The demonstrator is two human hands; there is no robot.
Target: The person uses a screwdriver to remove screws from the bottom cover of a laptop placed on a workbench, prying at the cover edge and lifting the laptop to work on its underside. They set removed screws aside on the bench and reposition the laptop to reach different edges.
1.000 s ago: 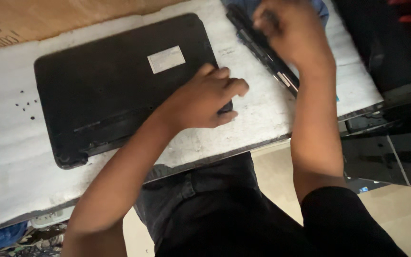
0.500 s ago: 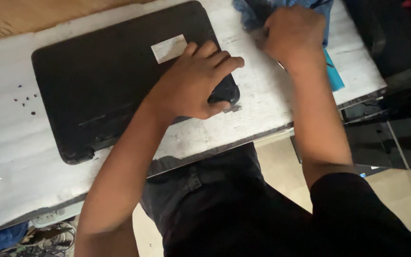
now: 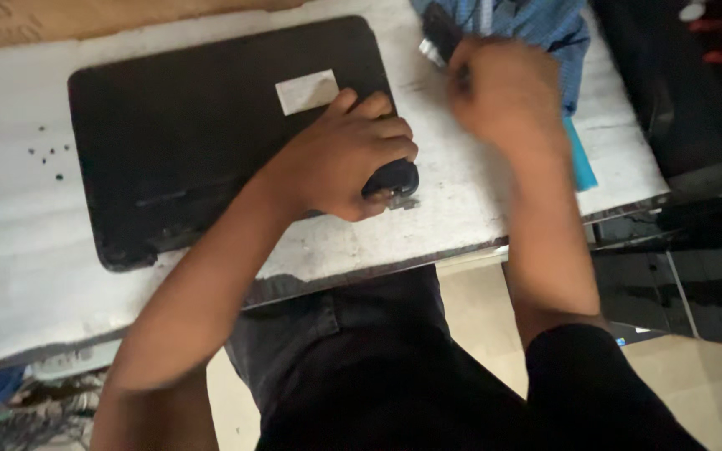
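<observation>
laptops: one black laptop (image 3: 211, 142), closed, on the surface (image 3: 478, 200)
labels: one pale label (image 3: 307, 91) on it
hands: two, left hand (image 3: 348, 159), right hand (image 3: 507, 96)
cloths: one blue cloth (image 3: 545, 25)
small dark specks (image 3: 48, 159): about six

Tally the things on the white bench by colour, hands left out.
Black: 2, the laptop shell under the left hand and the long part by the right hand.
Blue: 1, the cloth.
Dark specks, likely screws: about 5.
Total: about 8.
</observation>
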